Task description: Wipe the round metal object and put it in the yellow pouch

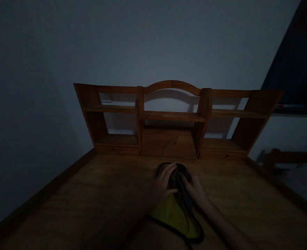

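Right forearm (pixel 225 222) cut off at bottom edge, left forearm (pixel 135 211) fading into shadow. Yellow-green cloth (pixel 174 213) with black trim (pixel 169 227) on table (pixel 108 194), partly covered by hands. Left hand (pixel 162 184) half open, fingers curved against dark object (pixel 182 168); right hand (pixel 196 189) partly curled at its other side. Too dim, can't tell whether either of the 2 grips it.

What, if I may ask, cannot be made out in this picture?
In the head view:
Dark object: kind unclear, partly covered by left grip and right grip, in dim light.
Yellow-green piece: upper part hidden by left grip and dark object.
Wall socket: too small and dark for detail.
Dark panel: cut off by the right edge.
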